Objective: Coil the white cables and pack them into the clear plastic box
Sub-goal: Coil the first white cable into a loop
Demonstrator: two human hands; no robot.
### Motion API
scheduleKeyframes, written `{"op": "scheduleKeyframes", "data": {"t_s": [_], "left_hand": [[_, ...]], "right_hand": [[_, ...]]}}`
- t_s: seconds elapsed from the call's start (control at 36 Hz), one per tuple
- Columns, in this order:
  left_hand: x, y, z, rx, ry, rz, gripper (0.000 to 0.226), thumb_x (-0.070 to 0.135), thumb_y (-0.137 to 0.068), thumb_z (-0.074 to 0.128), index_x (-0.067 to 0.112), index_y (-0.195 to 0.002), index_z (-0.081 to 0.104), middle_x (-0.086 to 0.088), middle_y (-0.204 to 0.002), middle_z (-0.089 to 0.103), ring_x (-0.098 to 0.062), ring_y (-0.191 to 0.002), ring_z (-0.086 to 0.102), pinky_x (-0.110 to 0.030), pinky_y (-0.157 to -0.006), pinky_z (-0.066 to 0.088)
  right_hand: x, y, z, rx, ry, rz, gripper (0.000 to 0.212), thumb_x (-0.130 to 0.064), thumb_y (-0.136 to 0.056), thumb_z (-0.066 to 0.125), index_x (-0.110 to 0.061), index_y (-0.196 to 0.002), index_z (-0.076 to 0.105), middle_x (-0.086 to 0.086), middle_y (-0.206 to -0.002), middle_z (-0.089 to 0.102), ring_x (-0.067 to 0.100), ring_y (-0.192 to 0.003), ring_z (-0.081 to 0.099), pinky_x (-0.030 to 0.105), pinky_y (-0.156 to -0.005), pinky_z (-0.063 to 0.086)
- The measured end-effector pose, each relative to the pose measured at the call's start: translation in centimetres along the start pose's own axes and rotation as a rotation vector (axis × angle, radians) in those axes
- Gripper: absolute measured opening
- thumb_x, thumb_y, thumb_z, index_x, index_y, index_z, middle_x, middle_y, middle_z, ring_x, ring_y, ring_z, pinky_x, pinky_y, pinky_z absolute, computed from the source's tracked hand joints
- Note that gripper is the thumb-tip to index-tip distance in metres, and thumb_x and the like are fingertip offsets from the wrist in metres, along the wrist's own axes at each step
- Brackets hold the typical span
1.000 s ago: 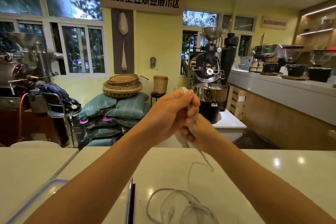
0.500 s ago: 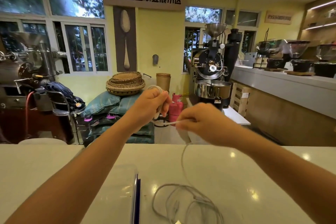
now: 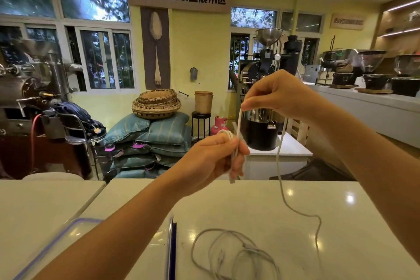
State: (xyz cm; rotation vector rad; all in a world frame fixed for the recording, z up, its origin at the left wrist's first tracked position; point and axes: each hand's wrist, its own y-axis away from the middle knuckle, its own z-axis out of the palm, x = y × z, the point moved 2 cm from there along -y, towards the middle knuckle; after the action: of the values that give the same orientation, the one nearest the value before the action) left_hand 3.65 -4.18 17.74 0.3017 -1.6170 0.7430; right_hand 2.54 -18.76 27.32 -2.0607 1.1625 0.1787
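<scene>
One white cable (image 3: 279, 166), clutched by the left grip (image 3: 211, 157), pinched by the right grip (image 3: 281, 95); one cable tangle (image 3: 227, 248), one clear box (image 3: 56, 241) on the glossy counter (image 3: 272, 200); coffee roaster (image 3: 258, 73) beyond.

- The surface (image 3: 354, 229) fills the near part of the scene; both hands are in the air above its far edge.
- The left hand (image 3: 211, 157) is lower and to the left; the right hand (image 3: 279, 95) is higher and to the right.
- A cable (image 3: 238, 125) runs from the left hand up to the right hand, then hangs down to the surface on the right.
- More cables (image 3: 238, 254) lie in a loose heap on the surface, near, between the forearms.
- The box (image 3: 88, 220) sits on the surface at near left, under the left forearm, left of the heap.
- Beyond the surface, sacks (image 3: 154, 141) are stacked at centre with baskets (image 3: 156, 103) on top; a stool (image 3: 201, 120) stands to their right, a roaster (image 3: 261, 75) farther right, and a counter (image 3: 375, 107) at far right.
</scene>
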Motion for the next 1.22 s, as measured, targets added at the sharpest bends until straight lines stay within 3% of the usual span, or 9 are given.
{"op": "scheduleKeyframes", "data": {"t_s": [0.28,0.36,0.5,0.64,0.81,0.94,1.06,1.14,1.22], "left_hand": [[1.7,-0.3,1.9,-0.114,0.215,0.097,0.031,0.018,-0.085,0.037,0.013,-0.064,0.06,0.003,-0.05,0.05,-0.009,-0.045,0.048,-0.021,-0.056,0.051],[2.3,-0.9,1.8,-0.057,0.156,0.143,0.027,0.02,-0.085,0.038,0.012,-0.066,0.056,0.004,-0.049,0.052,-0.009,-0.046,0.049,-0.018,-0.053,0.049],[2.8,-1.9,0.8,0.08,0.095,0.173,0.032,0.012,-0.095,0.029,0.009,-0.07,0.048,0.004,-0.047,0.051,-0.008,-0.044,0.048,-0.016,-0.05,0.047],[1.9,-2.4,-1.1,0.257,-0.103,0.191,0.033,0.012,-0.096,0.029,0.011,-0.07,0.049,0.005,-0.046,0.055,-0.008,-0.045,0.05,-0.02,-0.056,0.045],[1.4,-1.9,-2.7,0.376,-0.463,0.196,0.033,0.008,-0.096,0.031,0.012,-0.068,0.048,-0.004,-0.06,0.049,-0.015,-0.056,0.044,-0.012,-0.054,0.042],[0.6,-1.3,-3.0,0.328,-0.62,0.14,0.039,0.007,-0.096,0.032,0.013,-0.061,0.049,-0.001,-0.058,0.049,0.004,-0.046,0.046,-0.008,-0.053,0.037],[-0.4,-0.9,-2.0,0.24,-0.605,0.126,0.039,0.01,-0.096,0.031,0.013,-0.061,0.05,0.001,-0.057,0.05,0.002,-0.048,0.045,-0.009,-0.054,0.037],[-0.7,-0.6,-1.3,0.187,-0.437,0.139,0.037,0.015,-0.096,0.029,0.015,-0.067,0.051,0.003,-0.054,0.054,-0.006,-0.051,0.048,-0.016,-0.059,0.04],[-0.8,-0.3,-0.5,0.123,-0.353,0.125,0.035,0.024,-0.096,0.031,0.017,-0.07,0.053,0.005,-0.052,0.055,-0.01,-0.053,0.051,-0.024,-0.064,0.043]], "right_hand": [[3.4,1.0,4.6,0.061,-0.687,0.162,0.017,-0.024,-0.077,0.06,-0.017,-0.065,0.068,-0.005,-0.052,0.057,0.008,-0.051,0.049,0.017,-0.051,0.038],[4.2,1.8,7.3,0.062,-0.946,0.295,0.035,-0.003,-0.09,0.042,-0.012,-0.062,0.061,-0.001,-0.037,0.057,0.004,-0.032,0.051,0.013,-0.035,0.04],[3.4,3.8,11.8,-0.082,-0.829,0.538,0.033,-0.006,-0.093,0.04,-0.014,-0.061,0.046,-0.008,-0.038,0.051,0.001,-0.033,0.037,0.012,-0.033,0.027],[1.9,4.9,12.4,-0.259,-0.523,0.433,0.026,-0.024,-0.092,0.046,-0.027,-0.075,0.064,-0.008,-0.046,0.044,0.002,-0.038,0.033,0.014,-0.039,0.025],[1.1,4.7,10.2,-0.243,-0.062,0.259,0.028,-0.023,-0.092,0.048,-0.006,-0.104,0.066,0.004,-0.071,0.063,0.001,-0.056,0.05,0.012,-0.055,0.039],[0.1,4.1,6.8,-0.235,0.102,0.183,0.019,-0.023,-0.088,0.052,-0.013,-0.087,0.067,-0.009,-0.059,0.049,-0.001,-0.042,0.045,0.008,-0.043,0.036],[-0.4,2.7,4.2,-0.181,0.119,0.125,0.02,-0.025,-0.083,0.058,-0.028,-0.063,0.057,-0.007,-0.057,0.051,-0.002,-0.046,0.05,0.007,-0.048,0.041],[-0.4,1.9,2.5,-0.123,0.111,0.081,0.019,-0.023,-0.079,0.063,-0.027,-0.061,0.057,-0.002,-0.064,0.056,0.021,-0.069,0.057,0.019,-0.056,0.047],[-0.3,1.3,1.4,-0.081,0.065,0.031,0.014,-0.02,-0.071,0.068,-0.021,-0.061,0.059,-0.003,-0.062,0.057,0.015,-0.064,0.054,0.006,-0.055,0.043]]}}
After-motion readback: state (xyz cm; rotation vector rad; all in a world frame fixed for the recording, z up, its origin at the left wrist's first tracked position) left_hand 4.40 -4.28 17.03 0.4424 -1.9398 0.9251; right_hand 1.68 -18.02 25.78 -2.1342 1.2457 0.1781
